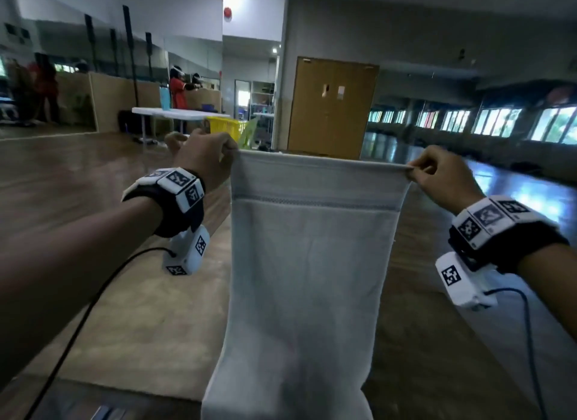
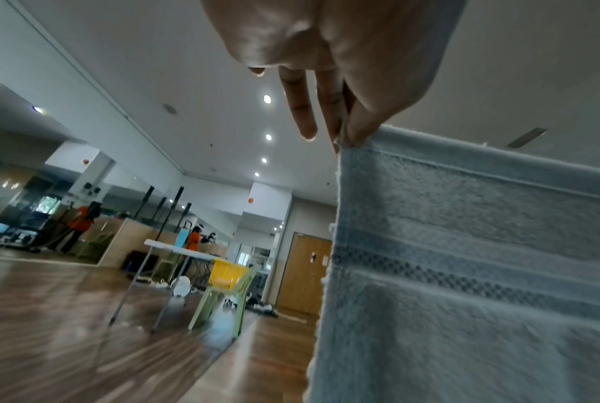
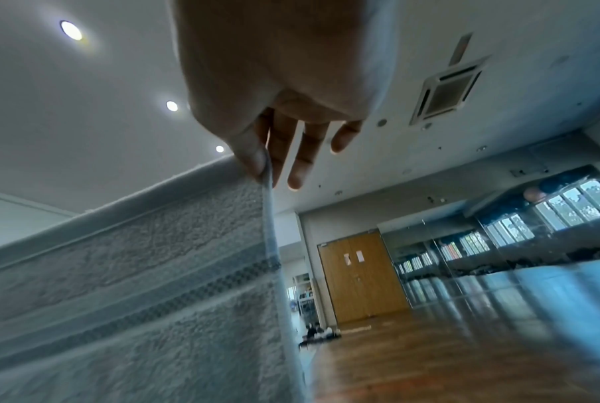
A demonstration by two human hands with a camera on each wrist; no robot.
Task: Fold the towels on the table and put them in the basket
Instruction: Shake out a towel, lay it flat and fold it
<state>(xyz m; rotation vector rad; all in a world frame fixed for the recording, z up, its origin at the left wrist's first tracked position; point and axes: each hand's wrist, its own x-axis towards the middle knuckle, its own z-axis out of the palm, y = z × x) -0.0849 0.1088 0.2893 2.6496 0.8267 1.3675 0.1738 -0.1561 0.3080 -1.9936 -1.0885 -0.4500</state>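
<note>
The towel (image 1: pixel 307 276) hangs in the middle of the head view, held up in the air by its two top corners, its long axis running straight down from the taut upper hem to the bottom edge of the frame, where its lower end passes out of sight. It is a pale grey-blue terry cloth, looped and nubbly in both wrist views, with a flat rolled hem along the top and, a little below it, a smooth woven band carrying a darker checkered stripe that runs across the width. The sides narrow slightly as they fall, and soft vertical creases show in the lower half. The left hand (image 1: pixel 204 157) pinches the upper left corner between thumb and forefinger, the other fingers (image 2: pixel 300 109) held straight and apart from the cloth. The right hand (image 1: pixel 443 176) pinches the upper right corner the same way, thumb pressed on the hem, remaining fingers (image 3: pixel 305 152) extended. Both wrists wear black straps with white marker-printed blocks and cabled cameras. Under the towel lies the tan counter (image 1: pixel 150 319), matte and smooth. Beyond, at centre left, a yellow slatted basket (image 1: pixel 223 127) sits on a pale green chair (image 2: pixel 223 302), with glossy wooden floor (image 1: pixel 62 169) and a brown double door (image 1: pixel 331 107) behind.
</note>
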